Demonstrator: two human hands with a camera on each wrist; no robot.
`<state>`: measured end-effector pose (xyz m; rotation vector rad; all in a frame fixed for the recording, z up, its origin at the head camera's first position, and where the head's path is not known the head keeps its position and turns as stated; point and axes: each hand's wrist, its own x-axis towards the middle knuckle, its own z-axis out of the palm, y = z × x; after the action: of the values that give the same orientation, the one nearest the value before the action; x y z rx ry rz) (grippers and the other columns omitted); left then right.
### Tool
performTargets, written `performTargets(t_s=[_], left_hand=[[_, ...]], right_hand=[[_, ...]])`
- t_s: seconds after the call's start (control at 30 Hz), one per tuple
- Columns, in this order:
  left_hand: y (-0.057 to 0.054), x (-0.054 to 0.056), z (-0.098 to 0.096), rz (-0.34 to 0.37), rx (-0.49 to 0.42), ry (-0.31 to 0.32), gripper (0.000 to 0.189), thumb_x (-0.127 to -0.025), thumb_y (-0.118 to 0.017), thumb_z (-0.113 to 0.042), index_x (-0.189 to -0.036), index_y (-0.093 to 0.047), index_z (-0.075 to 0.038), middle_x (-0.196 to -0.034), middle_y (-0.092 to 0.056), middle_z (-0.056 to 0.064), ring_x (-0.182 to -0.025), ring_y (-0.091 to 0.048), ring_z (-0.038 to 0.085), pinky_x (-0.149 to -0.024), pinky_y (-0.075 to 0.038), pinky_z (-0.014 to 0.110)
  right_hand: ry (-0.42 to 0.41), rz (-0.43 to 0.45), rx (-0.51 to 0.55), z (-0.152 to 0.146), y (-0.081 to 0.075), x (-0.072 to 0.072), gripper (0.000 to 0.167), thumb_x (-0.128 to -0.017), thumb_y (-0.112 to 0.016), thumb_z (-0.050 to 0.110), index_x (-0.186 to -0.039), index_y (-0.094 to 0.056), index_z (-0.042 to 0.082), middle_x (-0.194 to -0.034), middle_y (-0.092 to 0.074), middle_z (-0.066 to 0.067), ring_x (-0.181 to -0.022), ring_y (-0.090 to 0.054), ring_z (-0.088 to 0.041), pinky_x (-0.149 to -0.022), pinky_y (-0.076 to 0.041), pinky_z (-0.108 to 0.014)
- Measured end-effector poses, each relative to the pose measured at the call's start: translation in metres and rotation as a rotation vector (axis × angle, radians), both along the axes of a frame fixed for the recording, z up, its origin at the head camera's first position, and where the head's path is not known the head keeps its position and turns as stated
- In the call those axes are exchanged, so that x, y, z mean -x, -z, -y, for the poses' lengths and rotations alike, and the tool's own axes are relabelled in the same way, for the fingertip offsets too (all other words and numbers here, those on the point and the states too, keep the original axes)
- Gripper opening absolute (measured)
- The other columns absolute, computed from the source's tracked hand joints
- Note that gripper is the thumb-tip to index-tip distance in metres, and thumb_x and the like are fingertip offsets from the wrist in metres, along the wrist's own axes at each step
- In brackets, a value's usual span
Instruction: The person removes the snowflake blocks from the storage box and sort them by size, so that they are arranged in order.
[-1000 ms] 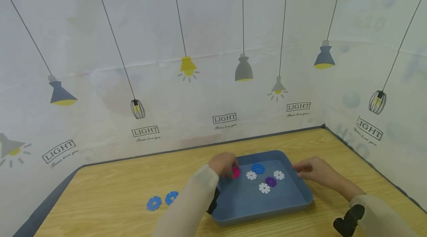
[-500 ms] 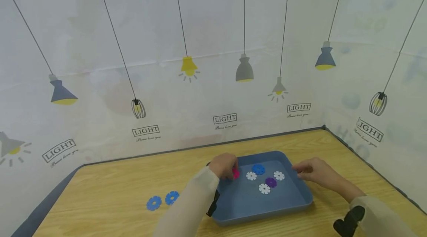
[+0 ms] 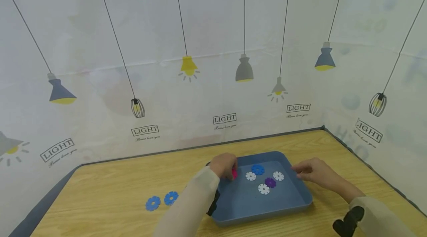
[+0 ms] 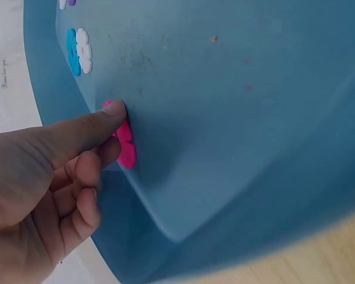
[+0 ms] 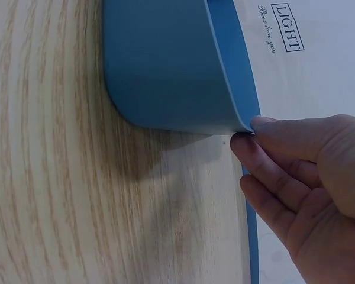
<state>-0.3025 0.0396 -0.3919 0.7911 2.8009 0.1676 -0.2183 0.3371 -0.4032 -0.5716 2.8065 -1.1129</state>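
Note:
My left hand is over the left part of a blue-grey tray. Thumb and fingers pinch a pink notched snowflake disc, which stands tilted near the tray wall in the left wrist view. Its other fingers are curled. Across the tray, my right hand holds the right rim between thumb and index finger, as the right wrist view shows at a tray corner. Inside the tray lie a blue disc, a purple disc and several white discs.
On the wooden table, left of the tray, lie two blue notched discs, the second partly beside my left sleeve. A wall sheet printed with lamps stands behind the table and along its right side.
The pink disc has tilted in my left fingers and shows a narrower side now. Both hands stay almost where they were, and the other discs have not moved.

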Motion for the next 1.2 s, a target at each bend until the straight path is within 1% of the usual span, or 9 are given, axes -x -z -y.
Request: performTargets(t_s=[0.23,0.43,0.53,0.67,0.77,0.87,0.97,1.1,1.2], left_hand=[[-0.004,-0.001,0.002,-0.038,0.059,0.026,0.035,-0.066,-0.082,-0.015,-0.099,-0.069,-0.015,-0.093,-0.062,-0.004,-0.078,-0.054,0.011,-0.068,-0.047,0.025],[-0.006,0.001,0.003,-0.053,0.104,0.030,0.039,-0.063,-0.082,-0.011,-0.099,-0.069,-0.020,-0.100,-0.063,-0.006,-0.091,-0.057,0.013,-0.078,-0.047,0.028],[-0.004,0.004,0.002,-0.074,0.120,0.044,0.038,-0.062,-0.083,-0.010,-0.097,-0.070,-0.021,-0.096,-0.064,-0.007,-0.089,-0.058,0.012,-0.078,-0.047,0.028],[-0.002,0.006,0.002,-0.118,0.133,0.061,0.032,-0.061,-0.084,-0.011,-0.087,-0.069,-0.019,-0.082,-0.061,-0.008,-0.077,-0.056,0.010,-0.070,-0.047,0.026],[-0.003,0.004,0.004,-0.142,0.132,0.073,0.029,-0.060,-0.085,-0.012,-0.080,-0.065,-0.018,-0.075,-0.058,-0.008,-0.069,-0.052,0.009,-0.064,-0.046,0.025],[-0.006,0.002,0.007,-0.150,0.109,0.083,0.027,-0.061,-0.085,-0.011,-0.074,-0.062,-0.017,-0.071,-0.056,-0.008,-0.065,-0.050,0.009,-0.059,-0.045,0.024],[-0.011,0.000,0.012,-0.142,0.055,0.087,0.025,-0.062,-0.083,-0.008,-0.067,-0.060,-0.016,-0.067,-0.054,-0.008,-0.062,-0.050,0.009,-0.056,-0.044,0.023],[-0.015,0.000,0.021,-0.107,-0.054,0.117,0.025,-0.064,-0.081,-0.008,-0.061,-0.057,-0.016,-0.062,-0.052,-0.009,-0.058,-0.049,0.007,-0.054,-0.043,0.021],[-0.015,0.001,0.029,-0.062,-0.154,0.140,0.021,-0.068,-0.079,-0.009,-0.063,-0.059,-0.015,-0.063,-0.054,-0.009,-0.057,-0.050,0.007,-0.055,-0.044,0.022]], right_hand=[[0.007,0.003,0.000,-0.001,0.002,0.002,0.029,-0.084,-0.063,0.005,-0.109,-0.060,-0.010,-0.104,-0.063,-0.022,-0.089,-0.063,-0.027,-0.069,-0.051,-0.028],[0.009,0.005,-0.001,-0.002,0.004,0.005,0.031,-0.084,-0.064,0.007,-0.109,-0.061,-0.009,-0.105,-0.063,-0.021,-0.091,-0.062,-0.029,-0.071,-0.051,-0.029],[0.005,-0.010,-0.012,-0.003,0.004,0.005,0.030,-0.084,-0.064,0.007,-0.109,-0.062,-0.009,-0.104,-0.064,-0.020,-0.090,-0.063,-0.027,-0.071,-0.051,-0.028],[-0.001,-0.027,-0.020,-0.003,0.004,0.004,0.029,-0.083,-0.064,0.006,-0.108,-0.062,-0.009,-0.103,-0.064,-0.020,-0.089,-0.063,-0.026,-0.071,-0.051,-0.028],[-0.003,-0.030,-0.019,-0.002,0.003,0.004,0.029,-0.083,-0.064,0.006,-0.108,-0.062,-0.009,-0.103,-0.064,-0.020,-0.089,-0.063,-0.026,-0.071,-0.051,-0.028],[-0.005,-0.028,-0.017,-0.001,0.002,0.005,0.029,-0.083,-0.064,0.007,-0.108,-0.062,-0.009,-0.103,-0.064,-0.020,-0.089,-0.063,-0.026,-0.071,-0.051,-0.028],[-0.005,-0.023,-0.017,0.000,0.001,0.006,0.029,-0.083,-0.064,0.006,-0.108,-0.062,-0.009,-0.103,-0.064,-0.020,-0.089,-0.063,-0.027,-0.071,-0.051,-0.028],[0.002,-0.005,-0.018,0.000,0.001,0.005,0.029,-0.083,-0.064,0.005,-0.108,-0.061,-0.009,-0.103,-0.064,-0.021,-0.089,-0.063,-0.027,-0.071,-0.051,-0.029],[0.012,0.004,-0.024,0.000,0.001,0.003,0.029,-0.083,-0.064,0.005,-0.108,-0.061,-0.009,-0.103,-0.064,-0.020,-0.089,-0.063,-0.027,-0.071,-0.051,-0.029]])
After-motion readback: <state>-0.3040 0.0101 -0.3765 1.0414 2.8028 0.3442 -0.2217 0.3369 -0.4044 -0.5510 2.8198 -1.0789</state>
